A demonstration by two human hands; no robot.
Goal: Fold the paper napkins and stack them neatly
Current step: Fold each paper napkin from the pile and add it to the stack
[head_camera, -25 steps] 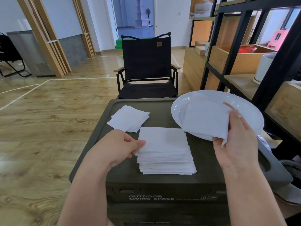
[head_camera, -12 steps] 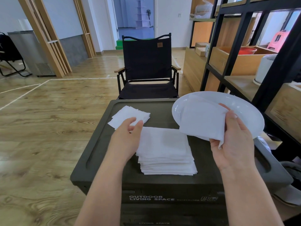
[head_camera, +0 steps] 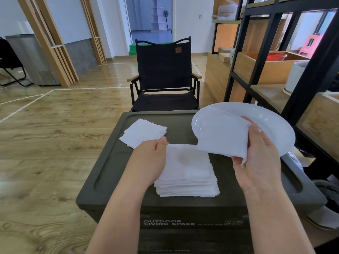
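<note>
A tall stack of unfolded white napkins [head_camera: 189, 167] lies in the middle of a dark green box lid [head_camera: 110, 171]. A smaller pile of folded napkins [head_camera: 143, 132] sits at the lid's far left. My left hand [head_camera: 150, 158] rests over the stack's far left corner, its curled fingertips pinching the top napkin there. My right hand [head_camera: 258, 158] grips a white plate [head_camera: 271, 121] tilted above the lid's right side. Its thumb presses a single napkin [head_camera: 222, 134] against the plate's face.
A black folding chair [head_camera: 163, 70] stands just behind the box. A black metal and wood shelf unit [head_camera: 256, 61] runs along the right, close to the plate. Wooden floor lies open to the left. Grey fabric [head_camera: 328, 195] sits at the box's right.
My left hand slid from the stack's left edge up to its far left corner and curled its fingers there. The plate and napkin in my right hand barely shifted.
</note>
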